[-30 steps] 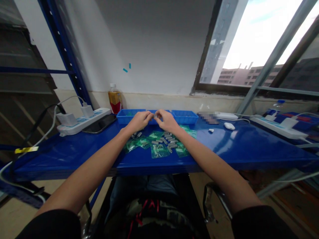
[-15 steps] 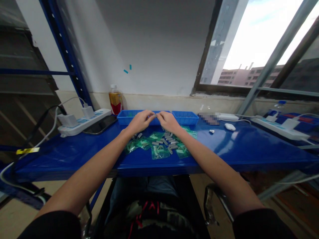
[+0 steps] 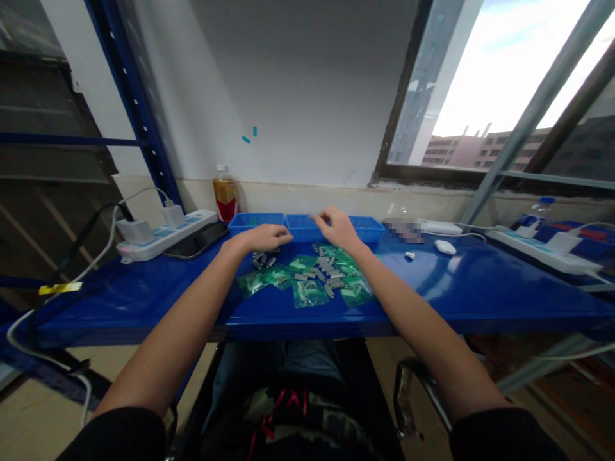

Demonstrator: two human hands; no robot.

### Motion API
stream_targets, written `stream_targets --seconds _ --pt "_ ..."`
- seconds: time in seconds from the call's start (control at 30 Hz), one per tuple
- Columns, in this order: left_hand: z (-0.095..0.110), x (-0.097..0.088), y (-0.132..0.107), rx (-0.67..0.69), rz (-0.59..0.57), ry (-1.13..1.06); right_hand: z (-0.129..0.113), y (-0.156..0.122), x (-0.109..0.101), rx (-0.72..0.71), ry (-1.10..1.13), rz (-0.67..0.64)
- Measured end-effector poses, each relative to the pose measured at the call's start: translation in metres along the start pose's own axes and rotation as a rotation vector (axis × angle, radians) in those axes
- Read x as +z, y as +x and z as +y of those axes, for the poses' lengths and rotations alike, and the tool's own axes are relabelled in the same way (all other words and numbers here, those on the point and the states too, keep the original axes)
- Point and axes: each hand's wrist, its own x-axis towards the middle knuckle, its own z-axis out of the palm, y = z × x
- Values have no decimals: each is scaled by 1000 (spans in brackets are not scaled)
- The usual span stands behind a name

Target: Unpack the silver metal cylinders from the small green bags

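Note:
My left hand (image 3: 263, 237) hovers low over the blue table (image 3: 144, 288), fingers curled, just behind a small cluster of grey metal parts (image 3: 262, 259). My right hand (image 3: 335, 227) reaches to the middle blue tray (image 3: 300, 225), its fingertips pinched at the tray's rim; what they hold is too small to name. Several more grey metal parts (image 3: 327, 272) and small green plastic bags (image 3: 307, 291) lie scattered on the table in front of both hands.
Three shallow blue trays stand in a row at the back, left tray (image 3: 250, 222) and right tray (image 3: 368, 225) flanking the middle one. A drink bottle (image 3: 225, 200), a white power strip (image 3: 161, 230) with chargers, a phone (image 3: 195, 240) and a white earbud case (image 3: 444, 246) sit around.
My hands were pinched together above the trays. They have parted: the left dropped toward the table, the right moved to the middle tray.

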Motion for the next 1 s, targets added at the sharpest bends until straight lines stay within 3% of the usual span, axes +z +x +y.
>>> stream_targets --seconds 0.17,0.27,0.37,0.63,0.77,0.9,1.0 --pt "-19 -7 -7 -167 -116 150 42 1 -7 157 -131 38" --pt "-19 -5 -8 -207 -193 197 59 0 -8 227 -168 27" --pt "-14 -1 -6 -222 -201 200 65 -2 -7 274 -201 -6" --pt "-3 12 -1 -57 -50 167 70 -3 -3 294 -257 -101" --pt "5 14 -1 62 45 54 68 -2 -5 266 -228 -55" --pt "9 15 1 112 153 -22 51 0 -9 218 -167 48" --pt "9 14 3 107 228 -32 29 0 -7 131 -72 1"
